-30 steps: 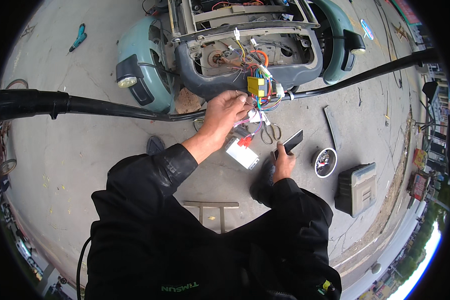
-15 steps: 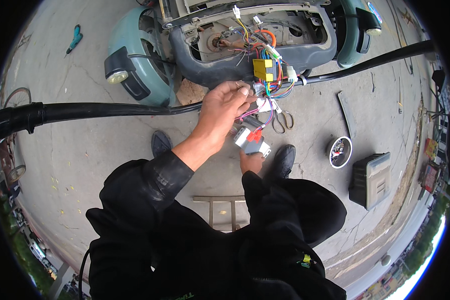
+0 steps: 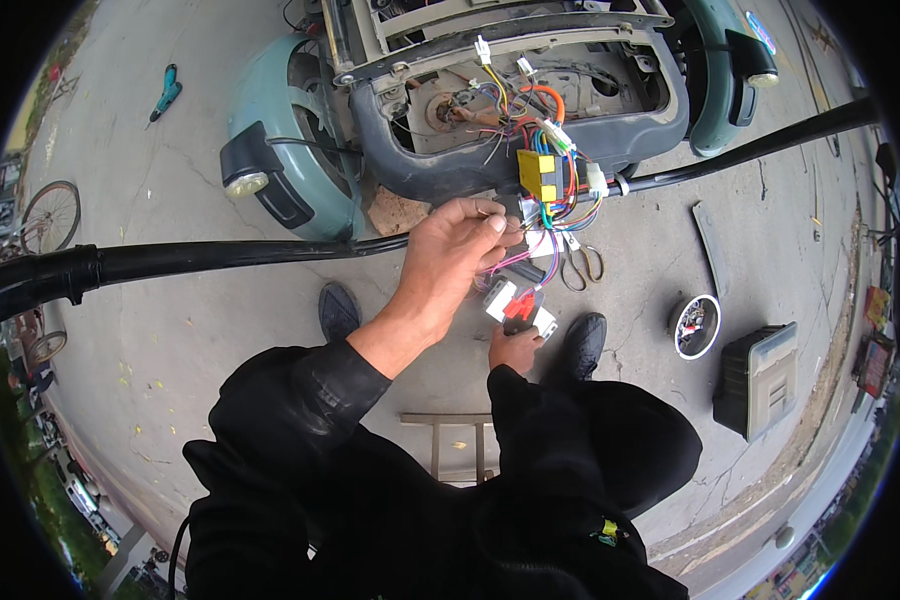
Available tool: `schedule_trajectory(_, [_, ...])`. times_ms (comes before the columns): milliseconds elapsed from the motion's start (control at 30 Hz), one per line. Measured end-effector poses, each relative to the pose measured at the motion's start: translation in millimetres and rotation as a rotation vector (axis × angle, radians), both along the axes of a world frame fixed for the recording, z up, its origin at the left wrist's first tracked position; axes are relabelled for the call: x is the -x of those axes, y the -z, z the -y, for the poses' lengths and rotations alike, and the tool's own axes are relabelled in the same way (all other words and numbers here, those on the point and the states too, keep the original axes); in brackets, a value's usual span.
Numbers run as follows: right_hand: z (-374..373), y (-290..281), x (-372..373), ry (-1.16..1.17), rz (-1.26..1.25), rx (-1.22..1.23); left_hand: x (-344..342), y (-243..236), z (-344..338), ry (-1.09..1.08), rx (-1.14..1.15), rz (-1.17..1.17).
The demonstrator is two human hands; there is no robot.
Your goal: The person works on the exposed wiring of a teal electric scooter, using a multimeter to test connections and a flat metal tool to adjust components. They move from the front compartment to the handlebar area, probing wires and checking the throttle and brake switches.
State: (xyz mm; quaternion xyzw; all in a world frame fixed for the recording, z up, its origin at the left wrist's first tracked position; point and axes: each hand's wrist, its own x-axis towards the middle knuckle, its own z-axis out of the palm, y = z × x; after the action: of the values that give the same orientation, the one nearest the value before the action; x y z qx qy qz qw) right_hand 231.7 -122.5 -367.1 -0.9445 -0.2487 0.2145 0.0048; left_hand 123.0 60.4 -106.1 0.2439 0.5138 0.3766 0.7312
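My left hand [image 3: 457,245] is raised in front of the vehicle, thumb and fingertips pinched together beside the wiring. Whatever is between those fingertips is too small to make out. Lower down, my right hand [image 3: 513,350] grips a small silver-grey module [image 3: 520,306] with a red part on its face. Pink and blue wires [image 3: 545,262] run up from near the module to a thick bundle of coloured wires [image 3: 568,205]. A yellow-and-black block [image 3: 537,175] and a white plug connector [image 3: 596,180] hang in that bundle. Scissors [image 3: 582,268] with dark handles lie just right of the wires.
The vehicle's open grey front panel [image 3: 410,165] spans the top, between two teal fenders [image 3: 285,130]. A black handlebar [image 3: 190,243] crosses in front. On the ground are a teal power tool [image 3: 168,92], a round tub [image 3: 697,327], a toolbox [image 3: 755,382] and a metal strip [image 3: 710,245].
The whole view has shifted, so the scene sits slightly lower and farther right. My left hand stays pinched near the wires, and my right hand still holds the module, now tilted a little differently.
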Motion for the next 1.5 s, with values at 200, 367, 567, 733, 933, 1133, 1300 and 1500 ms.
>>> schedule_trajectory(200, [8.6, 3.6, -9.8, -0.104, -0.047, 0.03, 6.8, 2.4, 4.7, 0.015, -0.058, 0.007])
schedule_trajectory(367, [-25.0, -55.6, -31.6, 0.251, 0.061, -0.35, 6.8, 5.2, 9.9, 0.04, -0.203, -0.07])
schedule_trajectory(567, [-91.1, -263.6, -44.5, -0.46, -0.51, -0.908, 18.7, -13.5, 12.6, 0.251, -0.367, -0.477])
schedule_trajectory(733, [-135.8, -308.9, -7.4, -1.058, -0.566, -0.756, 22.9, -4.8, 21.1, 0.271, -0.407, -0.675])
schedule_trajectory(933, [-137.0, -261.5, -10.6, -1.025, -0.428, -0.65, 25.6, 13.3, 29.4, 0.191, -0.61, -0.776])
schedule_trajectory(1133, [-130.5, -279.8, -29.3, -0.612, -0.823, -1.132, 31.3, 12.4, 17.2, 0.109, -0.552, -0.828])
schedule_trajectory(1300, [-124.4, -325.1, -65.4, -0.417, -0.527, -1.235, 46.6, -35.4, 14.5, -0.076, -0.659, -0.871])
schedule_trajectory(1500, [-72.8, -340.1, -95.7, -0.603, -0.645, -1.268, 68.6, -127.5, 72.7, 0.08, -1.086, -0.897])
